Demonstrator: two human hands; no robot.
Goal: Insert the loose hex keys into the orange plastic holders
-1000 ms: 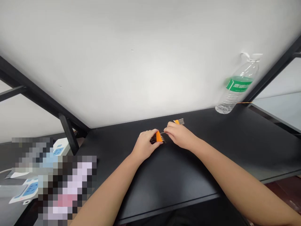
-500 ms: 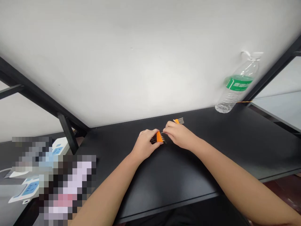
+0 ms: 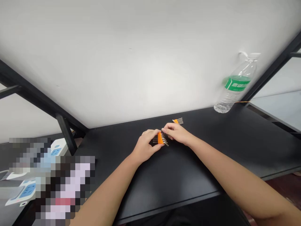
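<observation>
My left hand (image 3: 146, 145) pinches an orange hex key holder (image 3: 160, 138) by its two ends, between thumb and fingers. Several metal hex keys (image 3: 165, 140) pass through it, their bent ends toward the right. Close against the holder's far end, my right hand (image 3: 176, 133) has thumb and forefinger pinched on a hex key, which the fingers mostly cover. Just behind the right hand, a second orange hex key holder (image 3: 175, 121) lies on the black tabletop (image 3: 178, 175), its keys pointing right.
A clear plastic bottle (image 3: 237, 83) with a green label stands at the back right by the white wall (image 3: 141, 62). Black frame bars (image 3: 37, 103) slope at both sides. White power strips (image 3: 29, 190) and blurred items are at the left.
My right fingers have moved slightly left and down onto the holder's far end; the key seen between them and the holder is now mostly covered. The holder has turned slightly, showing more key ends.
</observation>
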